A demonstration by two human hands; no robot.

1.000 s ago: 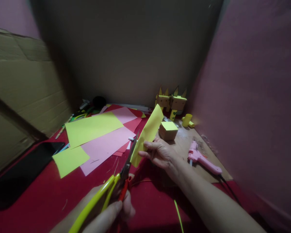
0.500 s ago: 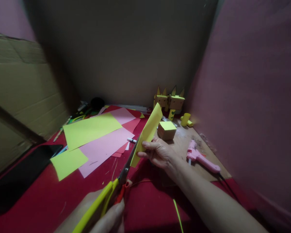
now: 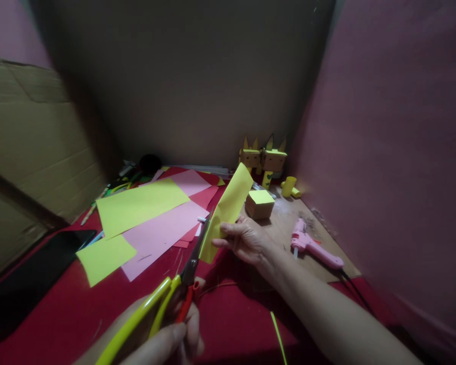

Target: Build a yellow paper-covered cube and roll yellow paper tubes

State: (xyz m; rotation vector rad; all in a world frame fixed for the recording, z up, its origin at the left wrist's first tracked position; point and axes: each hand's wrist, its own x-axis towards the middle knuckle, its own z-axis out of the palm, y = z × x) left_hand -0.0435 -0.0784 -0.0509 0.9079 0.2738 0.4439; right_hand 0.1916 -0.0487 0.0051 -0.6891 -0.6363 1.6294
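My left hand (image 3: 175,329), at the bottom and left of centre, is closed round the yellow and red handles of a pair of scissors (image 3: 188,272). The dark blades point up and away, along the left edge of a folded or curved yellow paper piece (image 3: 231,197). That piece is pinched near its lower end between the thumb and fingers of my right hand (image 3: 243,238), whose forearm comes in from the lower right. A thin yellow strip (image 3: 278,337) lies on the red cloth (image 3: 235,324) below my right forearm.
Yellow sheets (image 3: 142,205) and pink sheets (image 3: 163,233) overlap at left, beside a black flat object (image 3: 38,274). A box with a yellow top (image 3: 259,205), a pink glue gun (image 3: 315,246), yellow rolls (image 3: 289,186) and cardboard figures (image 3: 273,159) stand or lie at right.
The scissor handles have spread and moved slightly left. The yellow piece has turned so that more of its face shows, still in my right hand.
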